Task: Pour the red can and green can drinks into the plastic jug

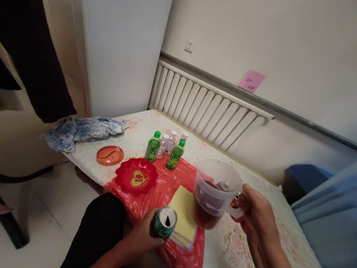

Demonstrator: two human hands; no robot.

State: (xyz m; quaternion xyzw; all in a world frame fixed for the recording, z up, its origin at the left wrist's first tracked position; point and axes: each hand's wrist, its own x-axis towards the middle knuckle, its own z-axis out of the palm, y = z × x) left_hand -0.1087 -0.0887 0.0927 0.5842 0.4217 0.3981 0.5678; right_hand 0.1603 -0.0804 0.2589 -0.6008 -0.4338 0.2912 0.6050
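My left hand (143, 236) grips an opened green drink can (164, 222) near the table's front edge, upright, its top hole showing. My right hand (255, 211) holds a clear plastic pitcher (213, 192) by its handle, lifted a little above the table, with dark reddish-brown liquid in its lower half. Just below and between them lies a yellow pad of sticky notes (183, 216) on a red plastic bag (173, 192).
A red heart-patterned dish (136, 175), an orange ashtray-like dish (110, 155), two green bottles (152, 146) and small white bottles (164, 144) stand on the floral table (248, 258). A blue cloth (80, 131) lies at the far left corner. A radiator runs behind.
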